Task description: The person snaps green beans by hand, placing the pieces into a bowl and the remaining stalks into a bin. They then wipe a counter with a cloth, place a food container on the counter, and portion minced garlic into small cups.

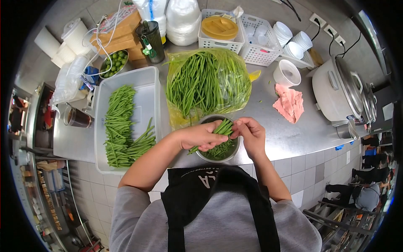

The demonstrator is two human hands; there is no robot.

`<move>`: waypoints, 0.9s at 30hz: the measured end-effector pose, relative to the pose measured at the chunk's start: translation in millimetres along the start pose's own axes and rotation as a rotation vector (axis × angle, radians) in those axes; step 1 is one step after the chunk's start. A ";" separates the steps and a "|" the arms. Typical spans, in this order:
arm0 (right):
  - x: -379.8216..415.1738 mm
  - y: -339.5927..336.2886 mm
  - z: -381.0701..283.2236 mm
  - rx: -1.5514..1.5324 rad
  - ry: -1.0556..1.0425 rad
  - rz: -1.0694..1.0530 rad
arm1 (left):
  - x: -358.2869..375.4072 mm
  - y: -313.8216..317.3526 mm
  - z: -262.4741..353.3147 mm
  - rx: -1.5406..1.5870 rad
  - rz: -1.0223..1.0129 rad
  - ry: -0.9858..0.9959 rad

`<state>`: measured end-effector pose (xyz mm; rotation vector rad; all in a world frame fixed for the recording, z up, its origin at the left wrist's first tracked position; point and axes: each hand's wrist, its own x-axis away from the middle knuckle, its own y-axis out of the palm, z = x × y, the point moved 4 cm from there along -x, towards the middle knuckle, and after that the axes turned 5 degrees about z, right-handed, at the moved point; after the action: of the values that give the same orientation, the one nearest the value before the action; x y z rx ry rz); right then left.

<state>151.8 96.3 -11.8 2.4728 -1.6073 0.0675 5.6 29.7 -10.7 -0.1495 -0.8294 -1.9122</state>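
My left hand is wrapped round a small bunch of green beans, its ends pointing to the right. At those ends, the thumb and forefinger of my right hand pinch together on a bean tip, which is mostly hidden by the fingers. Below both hands stands a round metal bowl with short green bean trimmings inside. Behind the bowl, a yellowish plastic bag lies open, full of long green beans. To the left, a clear plastic tub holds piled beans.
A pink cloth and a white tub lie right of the bag, near a large rice cooker. White baskets line the back. A glass of dark drink stands at left, with a bowl of limes behind.
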 end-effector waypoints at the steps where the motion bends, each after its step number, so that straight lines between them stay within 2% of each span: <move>1: 0.2 -0.5 -3.7 0.121 -0.048 -0.010 | -1.0 -0.9 -1.3 -0.009 -0.004 0.001; 4: 7.6 10.0 -36.1 0.602 -0.612 -0.075 | -3.8 -3.5 -6.2 -0.039 -0.014 0.001; 7: 11.0 13.1 -40.4 0.798 -0.849 -0.165 | -3.0 -3.2 -6.5 -0.074 0.006 -0.007; 10: 14.8 16.2 -44.5 0.996 -0.982 -0.179 | -0.9 -2.2 -5.4 -0.097 0.055 -0.024; 13: 17.1 19.4 -48.8 1.076 -1.024 -0.183 | -2.5 -4.6 -7.7 -0.103 0.072 -0.017; 16: 18.9 22.1 -44.7 1.062 -1.049 -0.154 | -2.9 -5.3 -7.9 -0.109 0.067 -0.013; 19: 12.6 15.2 -32.3 0.832 -0.876 -0.130 | -2.1 -3.7 -6.4 -0.119 0.041 -0.009; 22: -0.2 0.7 -4.5 0.040 -0.136 -0.010 | -2.3 -3.4 -5.1 -0.118 0.009 0.008; 25: -0.7 -4.1 -13.7 0.198 -0.246 -0.033 | -1.5 -4.5 -4.5 -0.121 0.029 0.017; 27: 1.3 -7.2 -13.5 0.362 -0.405 -0.081 | 0.9 -3.6 -1.5 -0.124 0.029 0.010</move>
<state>159.8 100.4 0.7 2.9798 -1.7737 -0.1819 2.5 29.0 -13.2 -0.2255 -0.6983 -1.9361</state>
